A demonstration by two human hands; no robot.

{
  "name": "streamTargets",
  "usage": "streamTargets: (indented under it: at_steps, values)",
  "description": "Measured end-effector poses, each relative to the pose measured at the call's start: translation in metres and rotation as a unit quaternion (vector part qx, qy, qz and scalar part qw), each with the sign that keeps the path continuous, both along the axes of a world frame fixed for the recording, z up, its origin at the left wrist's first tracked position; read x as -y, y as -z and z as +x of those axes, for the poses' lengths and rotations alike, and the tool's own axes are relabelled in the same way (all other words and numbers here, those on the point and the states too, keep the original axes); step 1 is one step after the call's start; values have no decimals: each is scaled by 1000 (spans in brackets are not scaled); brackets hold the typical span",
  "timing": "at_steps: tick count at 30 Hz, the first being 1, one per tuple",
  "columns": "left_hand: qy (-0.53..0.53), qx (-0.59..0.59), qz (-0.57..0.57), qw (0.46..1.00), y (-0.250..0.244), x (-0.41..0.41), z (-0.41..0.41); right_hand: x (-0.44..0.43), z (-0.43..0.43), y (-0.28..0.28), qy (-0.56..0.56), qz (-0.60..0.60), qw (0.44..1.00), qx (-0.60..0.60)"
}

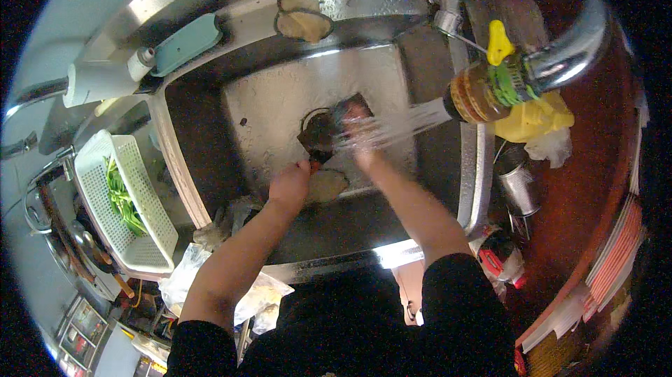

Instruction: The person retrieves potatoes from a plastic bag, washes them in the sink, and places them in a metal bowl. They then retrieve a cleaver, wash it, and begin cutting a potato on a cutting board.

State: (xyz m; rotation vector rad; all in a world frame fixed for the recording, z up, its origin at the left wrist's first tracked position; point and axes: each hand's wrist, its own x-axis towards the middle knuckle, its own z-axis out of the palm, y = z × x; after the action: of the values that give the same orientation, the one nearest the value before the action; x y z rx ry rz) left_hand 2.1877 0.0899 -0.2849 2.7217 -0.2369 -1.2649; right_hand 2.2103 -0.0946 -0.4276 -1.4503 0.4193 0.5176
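Observation:
Over the metal sink basin (430,70), my left hand (290,184) grips the reddish handle of a dark, flat-bladed tool (319,133), perhaps a cleaver or spatula. My right hand (359,127) lies at the upper right of its dark blade, blurred, with a dark piece under its fingers that cannot be told apart clearly. A water jet from the faucet (480,91) at the right strikes that hand. The round drain rim shows behind the blade. Just right of my left hand, a pale round piece (328,185) lies on the sink floor.
A white perforated basket (163,219) with green vegetables stands at the left. On the sink's back ledge are a turquoise tray (189,45) and a mesh strainer or cloth (302,17). A yellow container (541,117) and a metal mesh cup (517,185) are at the right.

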Motion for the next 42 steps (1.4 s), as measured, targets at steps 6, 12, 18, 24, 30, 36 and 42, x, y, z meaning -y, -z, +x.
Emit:
streamTargets:
  at_steps: [6, 12, 18, 24, 30, 36, 42]
  values:
    - [-1, 32, -2, 999, 6, 6, -1, -9, -3, -37, -122, -125, 982, 70]
    - [5, 31, 20, 999, 9, 7, -3, -10, 29, -5, 47, 54, 994, 85]
    - [2, -13, 25, 1000, 0, 11, 7, -41, -15, -44, -161, -288, 933, 141]
    - [-24, 12, 8, 1000, -4, 7, 4, 11, 21, -58, -159, -333, 929, 27]
    - [65, 87, -135, 985, -30, -21, 13, 38, 75, -67, 95, -158, 978, 97]
    - [-457, -361, -359, 730, -94, 19, 76, -1, 94, -109, 236, 380, 870, -208]
    - [-645, -366, -441, 505, -76, 78, 115, 10, 99, -222, 278, 237, 916, -168]
